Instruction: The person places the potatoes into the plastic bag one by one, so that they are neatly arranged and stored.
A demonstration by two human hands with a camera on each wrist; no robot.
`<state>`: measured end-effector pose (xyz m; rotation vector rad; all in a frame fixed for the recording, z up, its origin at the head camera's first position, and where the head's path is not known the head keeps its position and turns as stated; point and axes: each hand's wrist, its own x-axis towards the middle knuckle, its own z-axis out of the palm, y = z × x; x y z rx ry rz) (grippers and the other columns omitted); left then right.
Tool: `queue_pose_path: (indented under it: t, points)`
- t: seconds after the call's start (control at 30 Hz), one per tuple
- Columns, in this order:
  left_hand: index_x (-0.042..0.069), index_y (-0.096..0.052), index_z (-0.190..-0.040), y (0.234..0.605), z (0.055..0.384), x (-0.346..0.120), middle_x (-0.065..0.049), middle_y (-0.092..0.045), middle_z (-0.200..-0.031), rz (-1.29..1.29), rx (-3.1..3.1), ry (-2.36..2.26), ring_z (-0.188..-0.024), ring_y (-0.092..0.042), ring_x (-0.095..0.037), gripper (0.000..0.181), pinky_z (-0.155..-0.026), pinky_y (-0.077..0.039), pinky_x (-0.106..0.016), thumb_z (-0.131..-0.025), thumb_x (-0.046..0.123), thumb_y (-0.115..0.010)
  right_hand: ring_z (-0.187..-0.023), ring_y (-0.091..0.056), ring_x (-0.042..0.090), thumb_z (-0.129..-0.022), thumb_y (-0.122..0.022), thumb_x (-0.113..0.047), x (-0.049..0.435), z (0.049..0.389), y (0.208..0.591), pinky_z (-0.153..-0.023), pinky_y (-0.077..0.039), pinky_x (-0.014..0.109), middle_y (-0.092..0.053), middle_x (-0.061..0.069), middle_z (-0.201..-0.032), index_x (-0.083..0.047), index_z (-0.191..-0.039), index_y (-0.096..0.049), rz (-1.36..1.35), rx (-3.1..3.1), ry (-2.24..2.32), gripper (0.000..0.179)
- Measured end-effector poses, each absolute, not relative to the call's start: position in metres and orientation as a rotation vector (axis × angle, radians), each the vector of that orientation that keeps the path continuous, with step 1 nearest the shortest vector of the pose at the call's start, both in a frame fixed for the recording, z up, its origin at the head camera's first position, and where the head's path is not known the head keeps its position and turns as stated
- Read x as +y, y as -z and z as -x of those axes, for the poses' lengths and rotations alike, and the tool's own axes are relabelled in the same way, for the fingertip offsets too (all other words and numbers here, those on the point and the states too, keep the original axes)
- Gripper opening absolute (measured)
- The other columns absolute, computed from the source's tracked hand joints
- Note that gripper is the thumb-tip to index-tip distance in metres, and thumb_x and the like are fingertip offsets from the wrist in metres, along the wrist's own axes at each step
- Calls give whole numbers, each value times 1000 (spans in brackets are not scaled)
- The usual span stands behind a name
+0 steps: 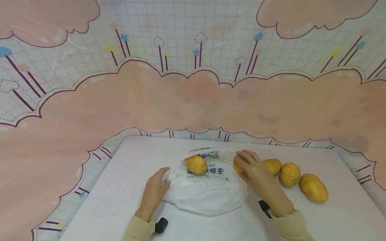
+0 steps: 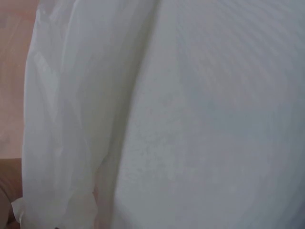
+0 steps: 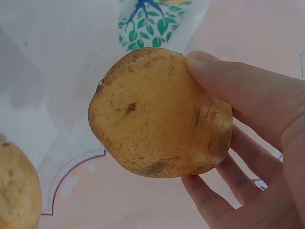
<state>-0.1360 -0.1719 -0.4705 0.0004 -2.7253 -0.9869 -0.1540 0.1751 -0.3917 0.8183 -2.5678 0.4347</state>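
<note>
My right hand (image 1: pixel 259 170) grips a potato (image 3: pixel 159 114) beside the right edge of a white plastic bag (image 1: pixel 205 197). In the right wrist view the thumb lies along the potato's top and the fingers curl beneath it. My left hand (image 1: pixel 153 190) pinches the bag's left edge between thumb and fingers. Another potato (image 1: pixel 196 164) sits at the bag, against its printed part; whether it lies fully inside cannot be told. Close white plastic (image 2: pixel 62 119) fills much of the left wrist view, where little of the hand shows.
Three potatoes lie in a row right of my right hand: one partly behind it (image 1: pixel 272 166), a rounder potato (image 1: pixel 290 174) and a longer potato (image 1: pixel 313 188). The white table (image 1: pixel 114 187) meets a patterned cloth backdrop (image 1: pixel 193 103) at its far edge.
</note>
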Motion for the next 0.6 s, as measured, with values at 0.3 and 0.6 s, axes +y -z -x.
queue_pose_path:
  t: [0.3, 0.6]
  points:
    - [2, -61, -129, 471, 136, -174, -20, -65, -128, 18, -2717, 971, -120, -61, -38, 45, -100, -50, -51, -85, 1, -72, -131, -47, 34, -74, -85, -5, 157, 155, 400, -100, -51, 47, -57, 14, -137, -6, -125, -65, -793, -2646, -503, 54]
    - [2, -62, -128, 472, 136, -173, -20, -66, -127, 19, -2719, 967, -120, -61, -38, 44, -100, -50, -51, -85, 1, -72, -131, -47, 33, -73, -86, -4, 144, 164, 413, -102, -51, 43, -57, 15, -136, -6, -121, -66, -870, -2613, -583, 53]
